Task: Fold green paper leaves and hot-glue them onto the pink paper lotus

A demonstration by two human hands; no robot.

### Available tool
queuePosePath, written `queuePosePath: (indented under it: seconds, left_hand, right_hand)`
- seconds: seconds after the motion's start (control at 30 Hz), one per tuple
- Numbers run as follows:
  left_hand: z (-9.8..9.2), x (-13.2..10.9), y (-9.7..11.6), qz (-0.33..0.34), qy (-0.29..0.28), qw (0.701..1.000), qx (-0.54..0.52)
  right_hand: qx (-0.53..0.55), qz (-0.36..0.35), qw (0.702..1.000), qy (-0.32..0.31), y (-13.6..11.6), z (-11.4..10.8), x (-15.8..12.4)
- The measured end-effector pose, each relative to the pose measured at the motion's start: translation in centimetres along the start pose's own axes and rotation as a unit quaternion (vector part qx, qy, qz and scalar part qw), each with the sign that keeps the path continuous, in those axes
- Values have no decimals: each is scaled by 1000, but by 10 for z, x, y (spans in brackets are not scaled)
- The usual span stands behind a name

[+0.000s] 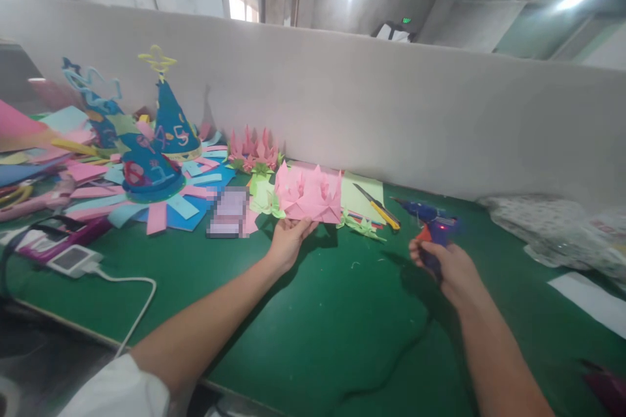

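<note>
My left hand (288, 244) pinches the lower edge of a pink folded-paper crown (313, 199), which has pointed tips and is held upright just above the table. My right hand (443, 260) is wrapped around the handle of a blue hot glue gun (435, 215); its nozzle points left and a small red light glows on its body. Between the two lie green paper leaves (364, 228) and a yellow utility knife (384, 212). A finished-looking pink paper crown (254, 150) with green leaves stands behind, near the partition.
Blue cone hats (173, 117) with paper strips stand at the left among coloured paper. A purple power strip (63, 238) with a white charger (75, 260) sits near the front left edge. Clear plastic bags (542, 218) lie at right. A grey partition (391, 117) runs behind.
</note>
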State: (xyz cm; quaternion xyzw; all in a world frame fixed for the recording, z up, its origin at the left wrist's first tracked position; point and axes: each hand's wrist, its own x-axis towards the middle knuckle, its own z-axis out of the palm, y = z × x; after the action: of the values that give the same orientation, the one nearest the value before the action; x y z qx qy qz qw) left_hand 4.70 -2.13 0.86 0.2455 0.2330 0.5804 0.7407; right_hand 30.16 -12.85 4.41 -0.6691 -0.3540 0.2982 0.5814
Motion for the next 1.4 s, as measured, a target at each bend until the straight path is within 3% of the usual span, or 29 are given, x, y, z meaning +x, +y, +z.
queuePosePath:
  seconds: [0.07, 0.13, 0.23, 0.37, 0.67, 0.93, 1.4]
  left_hand:
    - [1, -1, 0, -2, 4, 1000, 6]
    - [3, -3, 1, -4, 5, 1000, 10]
    - [4, -4, 2, -6, -14, 1000, 19]
    - [4, -5, 1, -7, -46, 998, 38]
    - [4, -4, -1, 4, -43, 998, 35]
    - [5, -5, -1, -5, -32, 999, 37]
    - [3, -4, 0, -2, -35, 998, 46]
  right_hand:
    - [24, 45, 992, -115, -5, 25, -11]
    - [22, 43, 984, -169, -9, 47, -21]
    - [21, 26, 983, -181, -10, 72, -34]
    - [-46, -50, 983, -168, -6, 88, -43]
    - [-201, -151, 956, -152, 3, 95, -47]
    - [-270, -208, 933, -119, 2, 96, -47]
    - [-278, -204, 931, -118, 6, 91, -46]
